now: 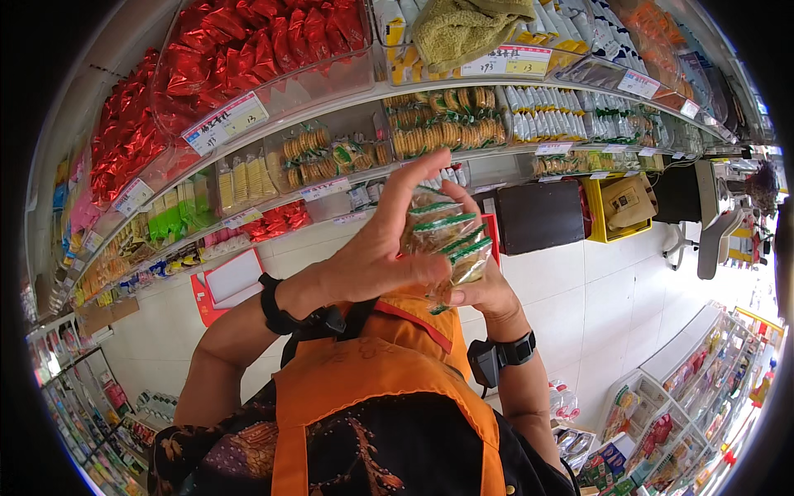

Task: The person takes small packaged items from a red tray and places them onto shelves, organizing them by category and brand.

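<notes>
Several clear-wrapped biscuit packets (pixel 441 237) with green crimped edges are held in a stack in front of my chest. My left hand (pixel 379 251) curves around the stack's left side, its thumb across the front and its index finger raised beyond the top. On the other side, my right hand (pixel 490 286) grips the packets, thumb at the lower front. Part of the stack is hidden by my left thumb and palm. Just beyond my hands, a shelf compartment (pixel 448 127) holds rows of similar round biscuits in clear wrappers.
Red foil packets (pixel 263 46) fill the top shelf bins. A green towel (pixel 465 31) hangs over a bin of white and yellow packets. Below stand a dark box (pixel 539 217) and a yellow crate (pixel 592 211). A red-edged box (pixel 229 282) sits on the tiled floor (pixel 558 297).
</notes>
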{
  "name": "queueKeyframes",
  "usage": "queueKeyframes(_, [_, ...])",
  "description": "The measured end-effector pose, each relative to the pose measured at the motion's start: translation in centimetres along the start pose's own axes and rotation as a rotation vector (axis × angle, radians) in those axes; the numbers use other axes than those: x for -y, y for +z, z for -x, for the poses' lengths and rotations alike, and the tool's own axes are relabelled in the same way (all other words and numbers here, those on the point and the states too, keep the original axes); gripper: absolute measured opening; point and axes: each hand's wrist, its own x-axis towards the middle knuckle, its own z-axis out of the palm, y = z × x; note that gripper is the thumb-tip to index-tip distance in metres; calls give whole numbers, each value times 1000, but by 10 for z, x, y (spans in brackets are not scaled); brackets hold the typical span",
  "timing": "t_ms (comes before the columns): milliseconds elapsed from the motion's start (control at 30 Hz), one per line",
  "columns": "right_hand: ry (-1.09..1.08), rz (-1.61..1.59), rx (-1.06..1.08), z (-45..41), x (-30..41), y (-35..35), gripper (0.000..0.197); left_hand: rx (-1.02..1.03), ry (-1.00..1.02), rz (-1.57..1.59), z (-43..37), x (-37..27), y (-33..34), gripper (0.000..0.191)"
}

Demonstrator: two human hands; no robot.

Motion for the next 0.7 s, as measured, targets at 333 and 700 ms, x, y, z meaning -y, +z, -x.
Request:
queueKeyframes(333, [-174, 241, -59, 3, 16, 0, 130, -17, -212, -56, -20, 0, 20, 82])
queueKeyframes(700, [90, 131, -147, 25, 9, -22, 91, 158, -257, 54, -32, 15, -7, 70])
